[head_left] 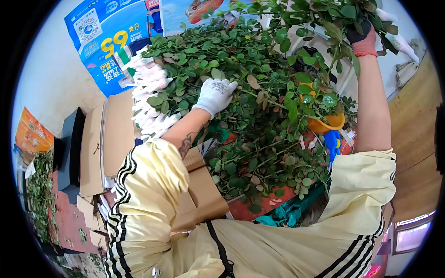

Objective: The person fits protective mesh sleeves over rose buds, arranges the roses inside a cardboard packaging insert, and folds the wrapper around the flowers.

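My left hand [215, 96], in a pale grey-white glove, is closed on a rose stem [252, 94] over a big heap of leafy stems. Its fingertips are partly hidden. High at the right, my right hand [363, 38], in a black and red glove, grips a bunch of rose stems [331, 28] above the heap. White-wrapped heads [403, 46] stick out on the far side of that hand. The heaped rose stems [264, 120] lie with white-sleeved heads [150, 85] lined up along their left end.
An orange scoop-like object [327, 124] and a blue-handled tool [332, 143] sit right of the heap. Cardboard boxes [118, 129] and a black box [72, 153] stand left. Green plastic [287, 211] lies at the front. Blue posters [104, 41] hang behind.
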Demonstrator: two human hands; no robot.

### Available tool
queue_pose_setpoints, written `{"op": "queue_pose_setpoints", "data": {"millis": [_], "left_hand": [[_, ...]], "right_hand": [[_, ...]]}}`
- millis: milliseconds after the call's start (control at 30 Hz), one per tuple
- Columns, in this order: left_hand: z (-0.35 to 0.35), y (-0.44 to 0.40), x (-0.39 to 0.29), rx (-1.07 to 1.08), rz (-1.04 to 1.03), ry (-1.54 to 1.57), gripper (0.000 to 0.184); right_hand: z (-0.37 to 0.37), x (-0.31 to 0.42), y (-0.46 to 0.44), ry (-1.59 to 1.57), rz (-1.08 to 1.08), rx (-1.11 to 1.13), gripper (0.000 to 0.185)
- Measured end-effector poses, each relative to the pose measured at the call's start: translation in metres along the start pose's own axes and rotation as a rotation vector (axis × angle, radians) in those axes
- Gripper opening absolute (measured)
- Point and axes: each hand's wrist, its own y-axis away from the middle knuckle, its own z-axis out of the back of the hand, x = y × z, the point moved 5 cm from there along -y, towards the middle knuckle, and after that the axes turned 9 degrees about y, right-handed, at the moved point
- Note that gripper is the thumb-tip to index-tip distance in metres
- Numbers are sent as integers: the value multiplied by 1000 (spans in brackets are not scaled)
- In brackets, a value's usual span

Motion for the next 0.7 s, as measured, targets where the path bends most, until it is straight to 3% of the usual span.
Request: {"op": "queue_pose_setpoints", "data": {"millis": [33,67,167,300,333,500,700], "left_hand": [[-8,-8,3,100,59,-51,37],[-10,-14,6,58,73,-24,27],[-19,-26,17,110,76,-65,22],[-9,-35,11,190,43,-170,18],[-3,-36,7,201,17,-216,19],[5,-46,9,231,-52,-261,20],[28,-52,15,102,4,-224,18]], "right_hand": [[0,-4,0,2,2,1,35],[-1,-6,-1,7,6,6,35],[-1,-13,1,34,37,-27,34],[2,-39,-2,-211,-1,7,33],[7,-30,2,247,128,-39,32],[38,-44,-4,381,111,-58,34],[104,-49,1,702,103,-81,39]]}}
